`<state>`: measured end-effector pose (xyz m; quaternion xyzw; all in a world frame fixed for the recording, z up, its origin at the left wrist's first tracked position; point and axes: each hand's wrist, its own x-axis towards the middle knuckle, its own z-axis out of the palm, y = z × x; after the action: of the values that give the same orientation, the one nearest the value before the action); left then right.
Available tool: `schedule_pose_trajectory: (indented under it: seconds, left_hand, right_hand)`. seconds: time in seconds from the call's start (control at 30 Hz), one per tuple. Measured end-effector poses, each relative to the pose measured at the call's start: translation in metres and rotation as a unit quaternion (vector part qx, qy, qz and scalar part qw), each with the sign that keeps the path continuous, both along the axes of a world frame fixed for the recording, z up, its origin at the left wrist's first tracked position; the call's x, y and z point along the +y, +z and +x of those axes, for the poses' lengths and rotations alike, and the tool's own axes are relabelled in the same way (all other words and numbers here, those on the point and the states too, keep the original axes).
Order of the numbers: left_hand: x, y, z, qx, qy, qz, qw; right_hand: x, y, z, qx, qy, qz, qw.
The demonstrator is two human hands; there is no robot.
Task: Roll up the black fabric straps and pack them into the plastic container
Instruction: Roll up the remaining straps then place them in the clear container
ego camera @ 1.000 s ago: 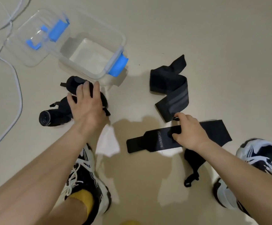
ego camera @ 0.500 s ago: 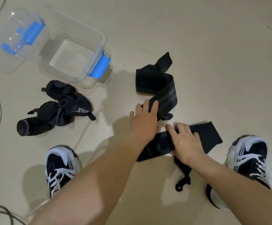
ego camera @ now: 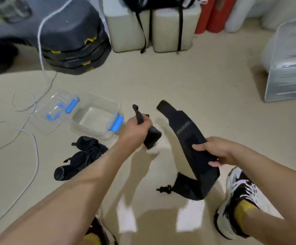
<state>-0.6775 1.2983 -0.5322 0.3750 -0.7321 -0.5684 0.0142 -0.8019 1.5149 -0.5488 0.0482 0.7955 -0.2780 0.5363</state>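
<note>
My left hand (ego camera: 135, 130) grips one end of a black fabric strap (ego camera: 151, 137), lifted off the floor, with a thin loop sticking up above the fist. My right hand (ego camera: 214, 150) holds a wide black strap (ego camera: 184, 131) with grey lettering; its lower part (ego camera: 195, 187) hangs down to the floor with a knotted cord. Several rolled black straps (ego camera: 82, 157) lie in a pile on the floor left of my left arm. The clear plastic container (ego camera: 94, 105) with blue latches stands open beyond the pile, its lid (ego camera: 55, 110) beside it.
White cables (ego camera: 35, 152) trail over the floor on the left. Black cases (ego camera: 73, 41), white blocks with black straps (ego camera: 149, 29), red rolls (ego camera: 212, 15) and a grey rack (ego camera: 288, 68) line the far side. My sneakers (ego camera: 239, 193) flank the work area.
Both hands have lifted the flat strap pieces off the floor. My left hand left the rolled pile earlier and now grips a strap end. The view has tilted up.
</note>
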Motion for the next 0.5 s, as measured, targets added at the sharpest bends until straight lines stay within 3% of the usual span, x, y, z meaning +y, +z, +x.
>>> schedule_pose_trajectory:
  seconds: [0.13,0.27,0.4,0.5]
  left_hand:
    - [0.007,0.106,0.016,0.058,-0.024,-0.080,0.995]
    - [0.029,0.185,0.045,0.100,-0.094,-0.106,0.985]
    - [0.062,0.214,0.076,0.072,-0.203,-0.105,0.971]
    - [0.077,0.206,0.082,0.075,-0.191,-0.075,0.976]
  right_hand:
    - [-0.009,0.106,0.009,0.014,-0.120,-0.168,0.978]
    - [-0.011,0.199,0.036,0.058,-0.155,-0.288,0.943]
    - [-0.009,0.247,0.060,0.090,-0.203,-0.381,0.897]
    - [-0.009,0.254,0.067,0.064,-0.271,-0.431,0.858]
